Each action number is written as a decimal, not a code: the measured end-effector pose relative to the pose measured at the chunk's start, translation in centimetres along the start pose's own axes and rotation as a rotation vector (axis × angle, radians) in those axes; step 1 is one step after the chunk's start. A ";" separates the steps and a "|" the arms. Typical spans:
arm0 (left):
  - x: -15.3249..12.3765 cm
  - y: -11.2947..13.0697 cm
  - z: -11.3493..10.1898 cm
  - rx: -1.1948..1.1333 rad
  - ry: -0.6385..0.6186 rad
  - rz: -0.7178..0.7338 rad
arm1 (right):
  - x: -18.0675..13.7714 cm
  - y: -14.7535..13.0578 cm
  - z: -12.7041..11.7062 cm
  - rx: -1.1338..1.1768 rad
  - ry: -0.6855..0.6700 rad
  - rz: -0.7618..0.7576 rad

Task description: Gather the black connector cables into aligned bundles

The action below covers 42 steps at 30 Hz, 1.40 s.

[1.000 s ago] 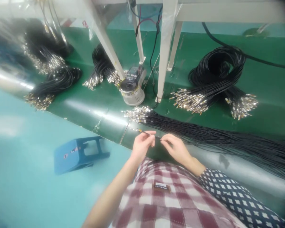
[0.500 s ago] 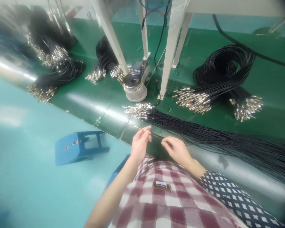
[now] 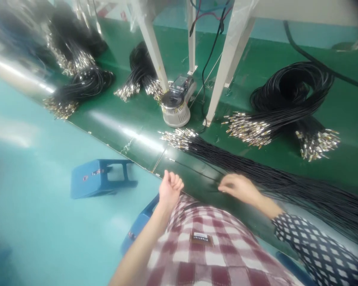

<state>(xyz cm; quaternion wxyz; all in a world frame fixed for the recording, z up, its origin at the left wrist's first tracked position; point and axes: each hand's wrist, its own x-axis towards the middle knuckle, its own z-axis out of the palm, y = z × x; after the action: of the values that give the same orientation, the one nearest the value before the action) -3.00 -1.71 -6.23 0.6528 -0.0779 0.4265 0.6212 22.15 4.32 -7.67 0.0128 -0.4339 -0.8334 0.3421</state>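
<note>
A single thin black cable (image 3: pixel 193 170) with a small silvery tip lies slantwise on the green worktop, apart from the bundle. My right hand (image 3: pixel 241 188) is closed in a pinch at its near stretch, fingertips pressed together on it. My left hand (image 3: pixel 171 187) is curled into a fist by the worktop's front edge, off the cable; whatever may be inside the fingers is hidden. Behind both hands stretches a long bundle of black cables (image 3: pixel 256 167), its metal-tipped ends (image 3: pixel 180 139) gathered at the left.
A grey round device (image 3: pixel 176 113) stands behind the bundle beside white table legs (image 3: pixel 219 79). Coiled cables (image 3: pixel 289 91) lie at the right, further cable bundles (image 3: pixel 83 85) at the left. Blue stools (image 3: pixel 88 178) stand on the floor below the green worktop (image 3: pixel 113 137).
My left hand has let go of the cable's tip end and drawn back toward me, curling up. My right hand has moved right along the cable. The view has shifted slightly.
</note>
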 end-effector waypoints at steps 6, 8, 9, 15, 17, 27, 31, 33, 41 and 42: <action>-0.4 -0.7 -0.7 0.055 0.008 -0.096 | 9.6 -6.2 3.6 0.070 0.008 0.119; -0.7 -0.6 -0.7 0.063 0.026 -0.057 | 10.4 -7.0 4.5 0.124 -0.012 0.125; -0.9 -0.4 -0.8 0.064 0.041 -0.026 | 10.1 -7.1 4.6 0.164 -0.025 0.126; -1.4 0.8 0.6 0.126 0.077 0.154 | 4.2 -6.6 2.2 0.500 -0.074 0.122; -1.2 0.6 1.8 0.208 0.029 0.186 | 2.8 -6.8 1.8 0.683 -0.073 0.144; -2.7 -2.2 3.3 0.533 -0.162 -0.058 | 0.8 -7.5 0.7 0.964 -0.039 0.170; -2.6 -0.4 4.4 0.448 -0.219 0.027 | 0.0 -7.4 0.4 0.955 -0.054 0.154; -2.4 0.1 4.9 0.441 -0.241 0.035 | -0.4 -7.4 0.2 0.949 -0.056 0.148; -3.9 0.9 5.7 0.379 -0.141 0.197 | -2.5 -7.2 -1.1 0.921 -0.090 0.144; -4.0 1.1 5.8 0.377 -0.133 0.209 | -2.8 -7.2 -1.2 0.919 -0.089 0.142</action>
<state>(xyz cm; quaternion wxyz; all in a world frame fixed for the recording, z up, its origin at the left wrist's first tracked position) -0.70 -0.77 0.48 0.6146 0.1310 0.4966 0.5987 19.15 0.10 -1.79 0.1444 -0.4241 -0.5635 0.6941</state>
